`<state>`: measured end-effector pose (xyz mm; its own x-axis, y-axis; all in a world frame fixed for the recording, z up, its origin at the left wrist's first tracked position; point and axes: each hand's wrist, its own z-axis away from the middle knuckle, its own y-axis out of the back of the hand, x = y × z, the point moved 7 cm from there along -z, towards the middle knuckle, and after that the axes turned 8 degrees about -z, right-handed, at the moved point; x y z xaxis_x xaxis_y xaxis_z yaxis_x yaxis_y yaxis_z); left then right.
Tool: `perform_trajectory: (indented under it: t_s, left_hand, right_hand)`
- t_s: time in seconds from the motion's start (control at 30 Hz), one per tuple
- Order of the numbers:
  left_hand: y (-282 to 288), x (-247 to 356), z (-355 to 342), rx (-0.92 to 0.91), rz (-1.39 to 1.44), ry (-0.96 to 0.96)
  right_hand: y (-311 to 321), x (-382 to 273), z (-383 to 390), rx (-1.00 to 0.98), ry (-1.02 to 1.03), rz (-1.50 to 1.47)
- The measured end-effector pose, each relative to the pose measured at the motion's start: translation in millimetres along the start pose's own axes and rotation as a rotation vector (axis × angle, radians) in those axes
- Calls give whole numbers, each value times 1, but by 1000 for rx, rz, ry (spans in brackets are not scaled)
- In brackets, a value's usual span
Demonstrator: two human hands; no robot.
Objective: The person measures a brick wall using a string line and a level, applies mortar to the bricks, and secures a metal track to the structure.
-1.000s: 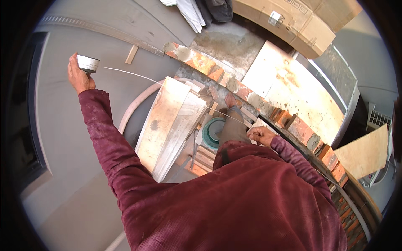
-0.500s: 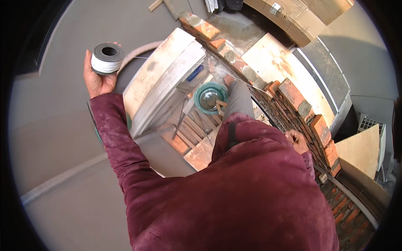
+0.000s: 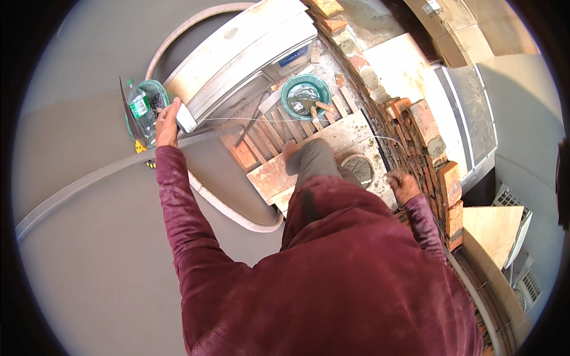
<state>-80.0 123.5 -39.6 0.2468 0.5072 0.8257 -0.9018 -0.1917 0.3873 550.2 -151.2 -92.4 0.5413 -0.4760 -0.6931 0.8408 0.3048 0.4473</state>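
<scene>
My left hand [image 3: 167, 124] is closed round a spool of white string [image 3: 186, 118], held out at the left beside a green bottle [image 3: 140, 105]. A thin line of string runs from the spool to the right, above the planks. Close to the brick wall [image 3: 409, 155], my right hand [image 3: 404, 186] has its fingers curled in; whether the string or anything else is in them cannot be seen. Near that hand stands a round container of grey mortar [image 3: 358, 169].
A teal bucket [image 3: 325, 89] holds liquid and wooden-handled tools. Wooden slats and boards [image 3: 267, 176] lie under my feet. A long pale box-like unit [image 3: 249, 44] stands ahead, with a hose [image 3: 172, 41] curving behind it. Cardboard boxes [image 3: 460, 32] sit beyond the wall.
My left hand has come down and nearer with the spool, which is now turned. My right hand has moved slightly up and left. My view has shifted, showing the mortar container and bottle.
</scene>
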Motion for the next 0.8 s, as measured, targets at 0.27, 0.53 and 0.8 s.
perform_trajectory:
  t_s: [0.27, 0.53, 0.8]
  left_hand:
    - [-115, 3, 131, -684, 374, 118]
    - [-90, 64, 189, -1077, 884, 175]
    - [-25, -33, 186, -1292, 253, 43]
  right_hand:
    - [-100, -101, -15, -163, 272, 10]
    - [-176, -335, -51, -782, 332, -497]
    - [-158, -319, -41, -544, 306, -129]
